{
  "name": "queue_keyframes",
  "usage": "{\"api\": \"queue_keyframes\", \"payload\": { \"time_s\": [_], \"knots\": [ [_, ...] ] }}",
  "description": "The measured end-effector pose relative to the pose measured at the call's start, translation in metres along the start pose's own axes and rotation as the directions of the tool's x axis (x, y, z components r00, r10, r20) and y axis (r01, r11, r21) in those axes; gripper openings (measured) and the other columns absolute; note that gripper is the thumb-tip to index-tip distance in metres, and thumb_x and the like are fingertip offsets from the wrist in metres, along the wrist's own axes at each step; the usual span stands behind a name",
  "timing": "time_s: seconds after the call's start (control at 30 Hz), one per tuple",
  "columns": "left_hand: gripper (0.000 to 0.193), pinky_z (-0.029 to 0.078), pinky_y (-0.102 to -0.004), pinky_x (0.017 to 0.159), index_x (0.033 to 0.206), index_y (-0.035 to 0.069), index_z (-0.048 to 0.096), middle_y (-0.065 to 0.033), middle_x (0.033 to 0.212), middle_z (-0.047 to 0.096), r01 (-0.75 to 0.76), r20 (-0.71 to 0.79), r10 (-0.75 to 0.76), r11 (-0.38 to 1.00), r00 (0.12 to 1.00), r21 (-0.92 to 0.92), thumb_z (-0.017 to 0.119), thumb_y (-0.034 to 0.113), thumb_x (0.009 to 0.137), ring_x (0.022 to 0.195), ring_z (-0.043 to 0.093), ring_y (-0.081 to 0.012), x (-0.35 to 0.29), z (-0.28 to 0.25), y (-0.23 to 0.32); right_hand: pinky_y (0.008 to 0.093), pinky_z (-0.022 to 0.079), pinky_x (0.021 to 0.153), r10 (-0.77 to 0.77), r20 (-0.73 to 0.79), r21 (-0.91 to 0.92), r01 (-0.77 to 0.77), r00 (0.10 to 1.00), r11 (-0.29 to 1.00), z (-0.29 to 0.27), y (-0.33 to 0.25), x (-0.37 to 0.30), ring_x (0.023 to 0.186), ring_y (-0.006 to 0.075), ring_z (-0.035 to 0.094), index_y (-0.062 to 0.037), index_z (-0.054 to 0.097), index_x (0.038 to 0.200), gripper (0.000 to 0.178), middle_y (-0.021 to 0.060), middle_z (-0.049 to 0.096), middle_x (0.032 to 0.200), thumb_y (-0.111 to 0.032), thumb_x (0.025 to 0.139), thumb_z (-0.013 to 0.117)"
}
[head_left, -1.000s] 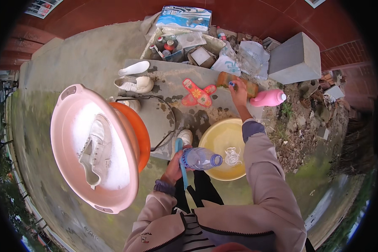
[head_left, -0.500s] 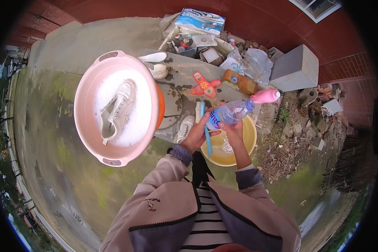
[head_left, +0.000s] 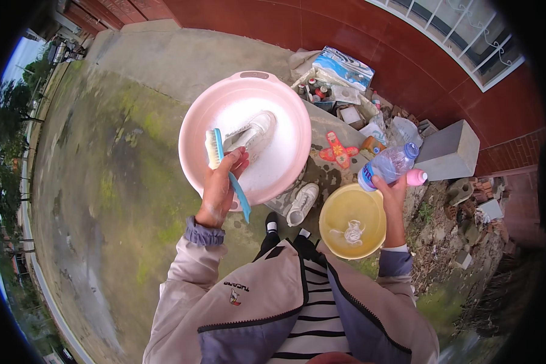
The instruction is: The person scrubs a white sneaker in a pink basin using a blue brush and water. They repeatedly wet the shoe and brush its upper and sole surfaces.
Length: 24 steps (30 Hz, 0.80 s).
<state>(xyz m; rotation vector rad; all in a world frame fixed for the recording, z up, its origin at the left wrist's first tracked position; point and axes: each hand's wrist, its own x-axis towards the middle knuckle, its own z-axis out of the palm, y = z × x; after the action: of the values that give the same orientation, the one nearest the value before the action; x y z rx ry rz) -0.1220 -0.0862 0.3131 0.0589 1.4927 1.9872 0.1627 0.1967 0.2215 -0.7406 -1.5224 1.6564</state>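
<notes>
My left hand [head_left: 214, 191] grips a blue scrubbing brush [head_left: 219, 147] with pale bristles, held up over the near left side of a pink basin [head_left: 194, 104]. White suds fill the basin, and a white shoe [head_left: 259, 129] lies in them, partly hidden by my hand and the brush. Off to the right, my right hand [head_left: 395, 197] is closed around a clear plastic bottle [head_left: 385, 165] with a blue cap and label, tilted with its cap up and away. Beneath it stands a yellow basin [head_left: 327, 212] with white shoelaces [head_left: 350, 233] in liquid. Another white shoe [head_left: 302, 204] sits between the basins.
A red patterned cross-shaped piece [head_left: 338, 150] lies on the wet slab. A pink bottle [head_left: 416, 177] stands behind my right hand. Beyond are a foam box [head_left: 361, 104] with bottles, a grey block [head_left: 452, 150], rubble and a red wall [head_left: 346, 30].
My hands have moved apart. The left carried the brush left to the pink basin; the right took the bottle rightward. The view has shifted and turned left.
</notes>
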Motion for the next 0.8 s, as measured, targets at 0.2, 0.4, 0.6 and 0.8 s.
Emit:
{"api": "queue_keyframes", "payload": {
  "time_s": [0.2, 0.4, 0.6, 0.8],
  "knots": [
    [0.048, 0.051, -0.0324, 0.086, 0.125, 0.003, 0.056, -0.0084, 0.113, 0.06, 0.331, -0.016, -0.332, 0.936, 0.943, 0.115, 0.073, 0.032, 0.09, 0.087, 0.058, -0.0178, 0.051, -0.062, 0.011, 0.0358, 0.047, 0.1, -0.024, 0.021, 0.008, 0.023, 1.0, 1.0, 0.043, -0.005, 0.0, 0.112, 0.02, 0.061, -0.0019, 0.044, 0.137, 0.073, 0.0092, 0.061, 0.123, -0.003, 0.074, 0.08],
    [0.035, 0.048, -0.0313, 0.069, 0.116, 0.011, 0.062, -0.0015, 0.095, 0.06, 0.366, 0.03, -0.367, 0.93, 0.93, 0.029, 0.072, 0.033, 0.091, 0.08, 0.055, -0.0156, 0.091, -0.061, -0.002, 0.0361, 0.046, 0.101, -0.042, 0.052, 0.0, 0.042, 0.998, 0.999, 0.067, -0.009, -0.002, 0.113, 0.02, 0.06, -0.0018, 0.045, 0.137, 0.075, 0.0093, 0.059, 0.124, -0.01, 0.073, 0.083],
    [0.04, 0.05, -0.0332, 0.075, 0.116, 0.013, 0.061, -0.0044, 0.099, 0.061, 0.23, -0.014, -0.242, 0.938, 0.97, -0.259, 0.073, 0.039, 0.089, 0.088, 0.06, -0.0196, 0.104, -0.043, -0.023, 0.0365, 0.047, 0.1, -0.015, 0.042, -0.003, 0.015, 0.999, 1.0, 0.069, -0.01, -0.011, 0.112, 0.0202, 0.061, -0.0022, 0.046, 0.136, 0.074, 0.0092, 0.06, 0.123, -0.012, 0.073, 0.084],
    [0.042, 0.053, -0.0387, 0.09, 0.118, 0.009, 0.061, -0.01, 0.113, 0.06, 0.386, -0.014, -0.404, 0.882, 0.914, -0.272, 0.068, 0.041, 0.092, 0.104, 0.061, -0.0257, 0.131, -0.04, -0.039, 0.0363, 0.048, 0.099, 0.019, 0.075, -0.025, -0.017, 0.997, 1.0, 0.068, -0.008, -0.013, 0.112, 0.0199, 0.062, -0.0027, 0.046, 0.136, 0.074, 0.0097, 0.061, 0.124, -0.01, 0.073, 0.084]
  ]
}}
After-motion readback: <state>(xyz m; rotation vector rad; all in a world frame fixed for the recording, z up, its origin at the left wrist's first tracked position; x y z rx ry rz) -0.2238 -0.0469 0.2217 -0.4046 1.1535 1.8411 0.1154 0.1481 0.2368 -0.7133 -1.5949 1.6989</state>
